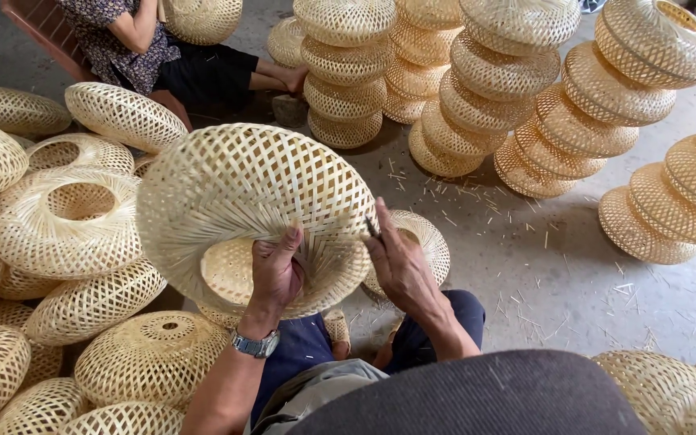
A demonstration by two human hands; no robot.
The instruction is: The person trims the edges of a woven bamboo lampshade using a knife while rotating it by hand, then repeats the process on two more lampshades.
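I hold a round woven bamboo lampshade (243, 181) tilted up in front of me, its open rim facing me. My left hand (277, 270) grips the inner rim of the opening, thumb pressed on the weave; a metal watch sits on that wrist. My right hand (400, 262) rests at the shade's right edge and pinches a small dark tool (373, 229) against the bamboo strips. Another woven shade (422, 242) lies on the floor behind my right hand.
Several loose shades are heaped at left (66, 221) and below (151, 358). Tall leaning stacks of shades stand at the back (346, 72) and right (573, 113). Another person sits at top left (147, 48) holding a shade. Bamboo slivers litter the concrete floor (541, 266).
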